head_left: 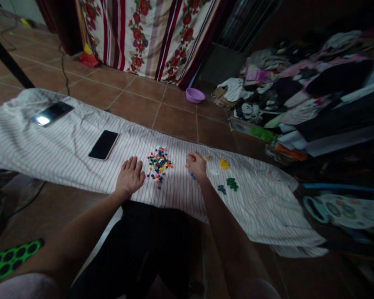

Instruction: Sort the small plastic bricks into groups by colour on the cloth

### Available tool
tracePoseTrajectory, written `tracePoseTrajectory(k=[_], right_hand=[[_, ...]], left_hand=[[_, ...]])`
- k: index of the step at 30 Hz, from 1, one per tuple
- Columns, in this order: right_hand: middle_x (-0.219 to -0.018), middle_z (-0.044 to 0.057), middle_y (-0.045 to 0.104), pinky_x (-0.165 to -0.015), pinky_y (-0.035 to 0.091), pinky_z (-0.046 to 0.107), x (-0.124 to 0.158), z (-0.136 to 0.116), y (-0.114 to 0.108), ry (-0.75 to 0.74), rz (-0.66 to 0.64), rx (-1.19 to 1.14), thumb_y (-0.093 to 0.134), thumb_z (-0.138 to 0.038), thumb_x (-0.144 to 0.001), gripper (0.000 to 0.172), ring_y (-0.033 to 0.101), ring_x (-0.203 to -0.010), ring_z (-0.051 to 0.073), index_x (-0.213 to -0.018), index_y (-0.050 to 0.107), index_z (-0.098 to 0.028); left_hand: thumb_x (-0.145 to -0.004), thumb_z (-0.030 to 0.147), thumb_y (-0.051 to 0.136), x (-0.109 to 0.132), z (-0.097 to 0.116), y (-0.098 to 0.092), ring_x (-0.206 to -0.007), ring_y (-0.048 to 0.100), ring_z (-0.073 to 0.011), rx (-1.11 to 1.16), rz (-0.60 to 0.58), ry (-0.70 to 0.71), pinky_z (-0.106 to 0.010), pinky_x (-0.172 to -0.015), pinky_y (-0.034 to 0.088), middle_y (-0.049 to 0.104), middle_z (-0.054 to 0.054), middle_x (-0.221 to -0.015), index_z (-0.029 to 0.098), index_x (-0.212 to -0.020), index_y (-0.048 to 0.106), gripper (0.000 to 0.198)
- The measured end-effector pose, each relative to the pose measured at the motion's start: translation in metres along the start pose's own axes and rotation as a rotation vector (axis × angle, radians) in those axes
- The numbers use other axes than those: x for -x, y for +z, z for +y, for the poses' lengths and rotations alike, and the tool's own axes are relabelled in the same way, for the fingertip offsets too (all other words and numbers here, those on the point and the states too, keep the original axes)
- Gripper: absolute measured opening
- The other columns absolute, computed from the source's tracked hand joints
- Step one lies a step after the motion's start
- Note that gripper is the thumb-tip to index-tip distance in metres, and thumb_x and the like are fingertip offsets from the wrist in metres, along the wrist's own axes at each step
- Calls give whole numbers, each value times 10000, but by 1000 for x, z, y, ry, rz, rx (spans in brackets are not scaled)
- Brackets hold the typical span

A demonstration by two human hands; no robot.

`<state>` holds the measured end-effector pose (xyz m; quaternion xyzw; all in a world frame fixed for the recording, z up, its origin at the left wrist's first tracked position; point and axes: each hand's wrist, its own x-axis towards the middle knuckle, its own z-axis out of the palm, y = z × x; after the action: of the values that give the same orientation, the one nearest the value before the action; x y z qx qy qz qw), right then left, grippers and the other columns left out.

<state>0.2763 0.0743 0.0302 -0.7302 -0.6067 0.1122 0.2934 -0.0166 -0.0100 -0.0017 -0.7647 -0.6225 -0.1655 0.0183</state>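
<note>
A loose heap of small mixed-colour pieces (159, 161), too small to identify, lies on the striped cloth (137, 139). My left hand (131, 175) rests palm down to the left of this heap, fingers stretched out and holding nothing. To its right, my right hand (197, 165) has curled, closed fingers; whatever they may hold is hidden. Blue pieces (192, 175) and an orange piece (186, 166) lie beside that hand. Further right are single-colour groups: beige pieces (208, 158), white pieces (214, 172), yellow pieces (224, 164), green pieces (232, 184) and dark grey pieces (222, 189).
Two phones, a dark phone (104, 145) and a phone with a bright reflection (52, 113), lie on the cloth's left part. Beyond it, a purple basin (195, 96) stands on the tiled floor. Piled clothes (286, 83) fill the right side. A flowered curtain (152, 37) hangs behind.
</note>
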Motion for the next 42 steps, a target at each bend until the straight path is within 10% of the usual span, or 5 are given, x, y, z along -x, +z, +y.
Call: tracePoseTrajectory(k=[11,27,42], right_hand=[[-882,38,668,-815,487,268,69,-56,48,-361,-261,-119,558,-166,-857,201,619,-849,171,-883,750,-221],[-1005,69,662,-820,465,295,69,-83,56,-324,-361,192,571,-156,-873,223,615,-907,206,-1034,708,-228],[-741,-11,675,-739,482,249,65,-76,53,-223,-324,-121,576,-167,-795,115,633,-734,153,-825,678,-212]], left_hand=[[-910,325,390,0,1,-3,-1409,395,-349,50,-1,-9,-510,-1129,320,492,-221,-1459,103,-1292,546,469],[-919,329,396,0,0,-1,-1405,404,-347,40,17,1,-492,-1132,321,510,-221,-1441,97,-1300,550,472],[-908,323,398,0,1,-2,-1404,405,-350,60,12,-4,-500,-1137,314,503,-231,-1446,88,-1289,554,475]])
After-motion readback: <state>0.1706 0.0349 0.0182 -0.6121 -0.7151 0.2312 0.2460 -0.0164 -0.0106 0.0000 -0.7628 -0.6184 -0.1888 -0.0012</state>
